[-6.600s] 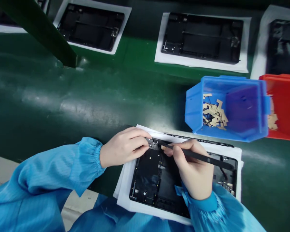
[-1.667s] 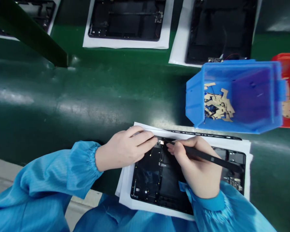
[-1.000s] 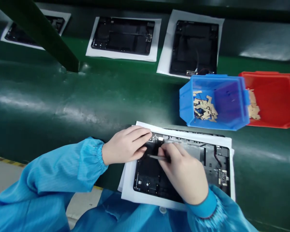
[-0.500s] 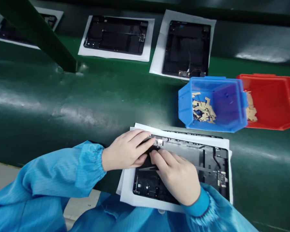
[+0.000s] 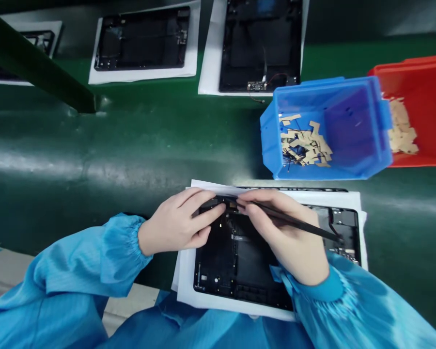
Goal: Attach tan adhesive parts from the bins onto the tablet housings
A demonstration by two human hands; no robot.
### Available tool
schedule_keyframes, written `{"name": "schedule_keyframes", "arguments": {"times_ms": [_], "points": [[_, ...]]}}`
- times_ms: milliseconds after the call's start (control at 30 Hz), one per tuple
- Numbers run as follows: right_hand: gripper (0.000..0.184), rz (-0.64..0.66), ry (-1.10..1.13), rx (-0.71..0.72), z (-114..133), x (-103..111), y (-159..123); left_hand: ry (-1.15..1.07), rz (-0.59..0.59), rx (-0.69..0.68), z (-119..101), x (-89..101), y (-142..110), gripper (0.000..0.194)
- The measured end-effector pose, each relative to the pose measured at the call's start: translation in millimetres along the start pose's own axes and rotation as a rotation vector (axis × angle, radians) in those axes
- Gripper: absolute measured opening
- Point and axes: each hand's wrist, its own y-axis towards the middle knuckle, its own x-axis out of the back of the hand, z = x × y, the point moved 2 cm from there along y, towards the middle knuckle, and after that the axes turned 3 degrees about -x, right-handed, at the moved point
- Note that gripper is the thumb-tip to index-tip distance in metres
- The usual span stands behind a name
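A black tablet back housing (image 5: 236,264) lies on a white sheet (image 5: 185,286) at the near edge of the green belt. My left hand (image 5: 178,225) rests on its upper left corner, fingers pressed down on a small part there. My right hand (image 5: 290,237) grips black tweezers (image 5: 294,222), whose tips touch the housing's top edge beside my left fingertips. Both arms wear blue sleeves.
A blue bin (image 5: 327,128) of tan adhesive strips stands just beyond the housing, a red bin (image 5: 417,111) of similar strips to its right. More black housings on white sheets (image 5: 141,43) (image 5: 257,46) lie on the far side of the belt. A green post (image 5: 32,68) slants at the upper left.
My right hand had turned the tweezers sideways and lain flat over the housing; now it holds them pen-like again, tips back at the top edge. The view shifted; far housings drifted left.
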Motion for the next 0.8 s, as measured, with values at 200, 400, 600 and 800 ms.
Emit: {"name": "schedule_keyframes", "arguments": {"times_ms": [200,400,600,800], "points": [[0.014,0.023,-0.123,0.076,-8.1,-4.0,2.9,0.020,-0.008,0.003,-0.4,0.1,-1.3,0.038],[0.015,0.061,-0.112,0.081,-7.8,-6.6,3.7,-0.033,-0.008,0.073,0.3,-2.5,-5.4,0.041],[0.014,0.106,-0.140,0.142,-9.0,-8.4,4.7,-0.021,-0.022,0.047,1.7,-3.1,-5.8,0.039],[0.012,-0.221,-0.041,0.075,8.7,16.5,-15.9,0.038,-0.079,-0.031,1.8,-1.8,-5.7,0.036]]}}
